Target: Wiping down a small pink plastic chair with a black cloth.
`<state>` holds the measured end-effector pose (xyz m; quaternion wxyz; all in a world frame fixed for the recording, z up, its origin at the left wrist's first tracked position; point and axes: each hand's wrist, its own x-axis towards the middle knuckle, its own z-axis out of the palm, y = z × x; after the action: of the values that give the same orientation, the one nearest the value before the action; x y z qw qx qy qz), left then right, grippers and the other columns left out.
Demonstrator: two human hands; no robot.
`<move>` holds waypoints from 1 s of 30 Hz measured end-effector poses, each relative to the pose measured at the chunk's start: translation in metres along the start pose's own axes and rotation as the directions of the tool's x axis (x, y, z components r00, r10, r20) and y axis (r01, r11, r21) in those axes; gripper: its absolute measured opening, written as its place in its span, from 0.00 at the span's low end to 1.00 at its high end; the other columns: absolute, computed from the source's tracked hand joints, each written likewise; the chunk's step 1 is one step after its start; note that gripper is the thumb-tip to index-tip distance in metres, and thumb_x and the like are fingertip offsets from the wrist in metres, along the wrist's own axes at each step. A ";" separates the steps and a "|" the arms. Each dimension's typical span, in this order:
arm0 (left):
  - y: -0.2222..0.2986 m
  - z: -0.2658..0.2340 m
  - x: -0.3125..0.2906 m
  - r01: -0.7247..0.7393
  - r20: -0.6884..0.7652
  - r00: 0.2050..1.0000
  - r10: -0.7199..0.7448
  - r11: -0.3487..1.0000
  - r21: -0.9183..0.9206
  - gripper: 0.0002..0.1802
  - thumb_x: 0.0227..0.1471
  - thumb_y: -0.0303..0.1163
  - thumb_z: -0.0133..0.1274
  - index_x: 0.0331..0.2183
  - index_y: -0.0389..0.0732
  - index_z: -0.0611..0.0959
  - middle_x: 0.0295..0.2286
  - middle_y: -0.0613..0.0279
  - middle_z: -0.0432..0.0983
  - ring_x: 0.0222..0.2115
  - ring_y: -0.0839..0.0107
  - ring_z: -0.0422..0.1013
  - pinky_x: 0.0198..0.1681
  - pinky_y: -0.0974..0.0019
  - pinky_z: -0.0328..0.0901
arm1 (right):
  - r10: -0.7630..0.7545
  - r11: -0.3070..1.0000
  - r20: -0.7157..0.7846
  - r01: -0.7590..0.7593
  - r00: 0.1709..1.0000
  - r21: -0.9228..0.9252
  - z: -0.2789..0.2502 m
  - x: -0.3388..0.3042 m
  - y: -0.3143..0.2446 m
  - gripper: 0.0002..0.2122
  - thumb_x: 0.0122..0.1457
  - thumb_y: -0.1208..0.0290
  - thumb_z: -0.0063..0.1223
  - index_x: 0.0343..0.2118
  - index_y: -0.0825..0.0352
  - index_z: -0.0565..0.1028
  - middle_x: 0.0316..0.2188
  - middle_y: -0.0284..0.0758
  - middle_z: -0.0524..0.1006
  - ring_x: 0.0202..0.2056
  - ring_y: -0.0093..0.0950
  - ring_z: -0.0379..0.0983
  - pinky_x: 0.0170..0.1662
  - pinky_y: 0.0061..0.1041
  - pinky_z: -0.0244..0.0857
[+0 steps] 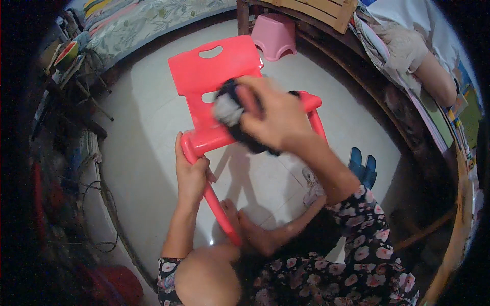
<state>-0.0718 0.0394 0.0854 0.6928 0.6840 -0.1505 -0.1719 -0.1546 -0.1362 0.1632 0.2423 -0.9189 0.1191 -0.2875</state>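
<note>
A red plastic chair (217, 65) with a slotted backrest is held tilted in front of me over the floor. My left hand (190, 172) is wrapped around its leg, just below the seat's left corner. My right hand (279, 113), smeared by motion, grips a bunched dark cloth (258, 142) with a greyish patch. The cloth lies over the seat area and hides part of it along with the lower backrest. One chair leg (220, 214) runs down toward my bare feet.
A pink plastic stool (274, 34) stands at the far side, beside a wooden frame (326, 13). Blue slippers (363, 166) lie on the pale floor to the right. Another person's bare limb (436, 74) rests at the right. A patterned bed cover (145, 33) is at the far left.
</note>
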 end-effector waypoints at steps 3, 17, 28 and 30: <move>-0.004 -0.005 0.005 -0.006 0.057 0.998 0.007 1.000 -0.012 0.45 0.41 0.17 0.39 0.61 0.43 0.44 0.26 0.56 0.68 0.13 0.72 0.66 0.14 0.68 0.65 | 0.025 1.000 -0.170 -0.025 0.985 0.003 -0.030 -0.007 0.051 0.23 0.45 0.65 0.52 0.48 0.62 0.68 0.41 0.44 0.72 0.42 0.45 0.71 0.46 0.37 0.65; -0.010 -0.007 0.009 -0.041 0.014 0.999 0.041 0.999 0.027 0.29 0.41 0.17 0.41 0.50 0.37 0.63 0.21 0.63 0.69 0.15 0.75 0.64 0.14 0.73 0.61 | -0.395 0.916 -0.356 0.391 0.847 -0.086 0.046 -0.005 -0.031 0.29 0.35 0.72 0.63 0.46 0.60 0.69 0.41 0.38 0.69 0.38 0.36 0.71 0.38 0.32 0.68; -0.004 -0.005 0.007 0.007 0.048 0.999 -0.006 1.000 -0.028 0.44 0.40 0.16 0.38 0.61 0.42 0.46 0.26 0.58 0.67 0.14 0.73 0.65 0.14 0.70 0.64 | -0.325 0.945 -0.351 0.312 0.878 -0.095 0.012 -0.011 0.044 0.26 0.42 0.72 0.55 0.49 0.62 0.67 0.42 0.40 0.71 0.43 0.39 0.70 0.42 0.34 0.67; 0.007 -0.001 0.003 0.007 0.071 0.997 -0.006 1.000 -0.015 0.45 0.40 0.17 0.39 0.61 0.44 0.46 0.27 0.60 0.67 0.16 0.76 0.64 0.16 0.73 0.61 | -0.247 0.968 -0.405 0.208 0.880 -0.140 -0.026 -0.018 0.071 0.26 0.43 0.74 0.53 0.50 0.62 0.65 0.42 0.42 0.70 0.42 0.43 0.70 0.45 0.34 0.66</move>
<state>-0.0681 0.0386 0.0926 0.6918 0.6725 -0.1714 -0.1994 -0.1901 -0.2000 0.1370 0.1329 -0.8535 0.0728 -0.4986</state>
